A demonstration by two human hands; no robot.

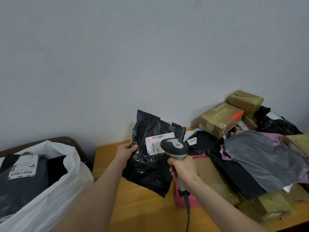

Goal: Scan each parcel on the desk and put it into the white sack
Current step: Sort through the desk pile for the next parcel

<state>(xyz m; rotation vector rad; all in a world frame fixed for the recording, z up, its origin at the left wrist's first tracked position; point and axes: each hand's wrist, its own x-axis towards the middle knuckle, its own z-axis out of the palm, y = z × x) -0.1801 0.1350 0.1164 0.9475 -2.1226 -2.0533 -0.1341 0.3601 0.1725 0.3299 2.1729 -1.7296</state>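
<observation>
Parcels (21, 178), at least 2 dark ones, lie in the open white sack (66, 181), far left. The left hand (126, 152) pinches the black parcel (150, 169) by its edge, over the desk (142, 210). It looks soft, light and slippery, so a firm edge hold seems best. The right hand (183, 168) is curled tight round the scanner (175, 148), red light on the label (156, 145). More boxes (220, 119) are piled right.

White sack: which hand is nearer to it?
Left. The left hand holds the black parcel just right of the white sack; the right hand holds the scanner farther right.
</observation>
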